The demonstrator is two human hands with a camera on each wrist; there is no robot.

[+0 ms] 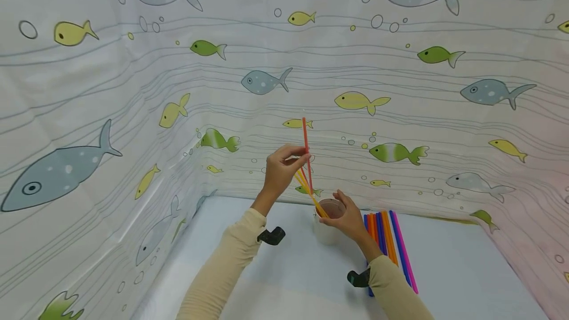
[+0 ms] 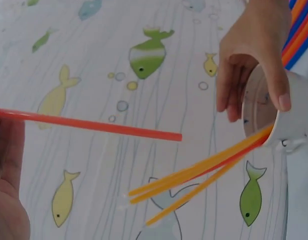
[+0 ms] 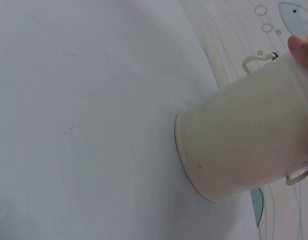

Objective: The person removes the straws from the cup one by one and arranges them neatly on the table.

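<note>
The raised straw (image 1: 305, 135) is a plain, translucent red-orange; the yellow straws (image 2: 194, 164) leaning from the pail (image 3: 239, 135) share it with a red straw (image 2: 214, 167). The pail is off-white, marked with a few tiny reddish specks. Beside it run blue straws (image 1: 401, 251), orange straws (image 1: 388, 236) and a magenta straw (image 1: 407, 260) on a white tabletop (image 1: 453, 265). Both sleeves (image 1: 235, 251) are plain cream, the wrist mounts (image 1: 272, 236) black. The whitish backdrop (image 1: 111, 98) carries wavy grey-blue lines and printed fish — spotted blue-grey, yellow, plain green, green with white bands — plus outlined bubbles.
</note>
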